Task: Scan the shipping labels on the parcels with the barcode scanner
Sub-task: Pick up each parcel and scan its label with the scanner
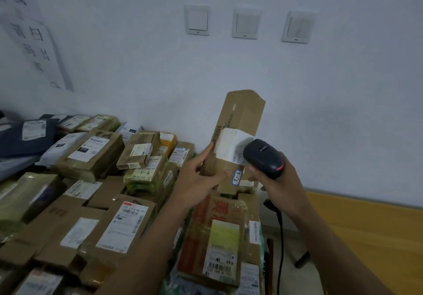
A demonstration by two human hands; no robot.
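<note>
Holding a long brown box (239,116) in the left grip (199,180), black scanner (263,157) clutched in the right grip (283,185) by its label (231,143). Many parcels (91,153) left to scan.

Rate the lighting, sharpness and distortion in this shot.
Head view: the light is dim and bluish, with soft shadows on the wall. The label on the parcel glares white beside the scanner, its print unreadable. Wide-angle bending tilts the switches. The poster at the left edge is smeared. Focus is soft throughout.
</note>
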